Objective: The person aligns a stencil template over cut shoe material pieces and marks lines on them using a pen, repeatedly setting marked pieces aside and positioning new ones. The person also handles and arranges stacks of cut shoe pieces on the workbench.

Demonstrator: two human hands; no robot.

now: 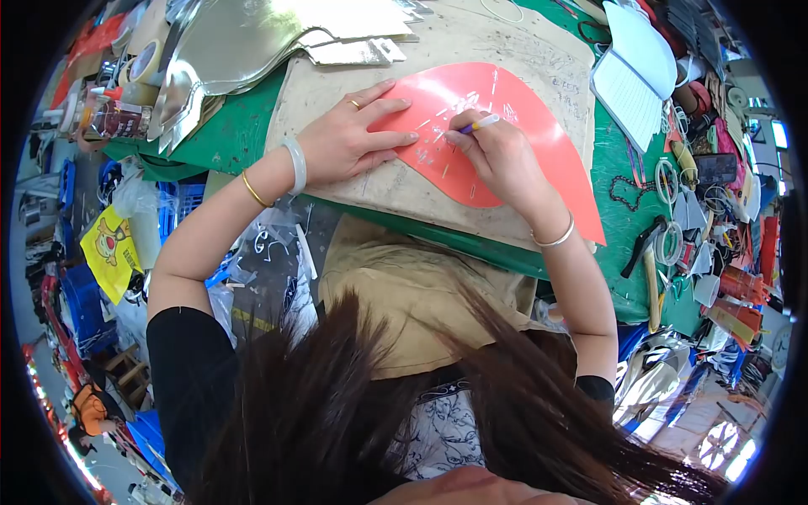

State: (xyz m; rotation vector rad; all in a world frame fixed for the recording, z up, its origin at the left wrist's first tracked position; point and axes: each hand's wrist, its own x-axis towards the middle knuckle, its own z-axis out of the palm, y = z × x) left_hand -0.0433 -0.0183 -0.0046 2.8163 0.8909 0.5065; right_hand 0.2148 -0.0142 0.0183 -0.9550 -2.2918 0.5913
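Observation:
A glossy salmon-pink sheet with a curved outline (526,97) lies on a worn beige board (324,88). Small white and silvery marks or bits are scattered over its middle; I cannot tell which they are. My left hand (349,139) lies flat with fingers spread, its fingertips on the sheet's left edge. In my right hand (501,160) a slim pen (481,124), white with yellow and purple parts, is pinched between thumb and fingers over the sheet. The pen's tip is too small to tell whether it touches.
Shiny gold-silver sheets (244,42) are stacked at the upper left. An open notebook (631,80) lies on the green table cover (619,202) at the right, near scissors (676,286), cords and a phone (716,169). A glue-like bottle and tape rolls (145,63) stand far left.

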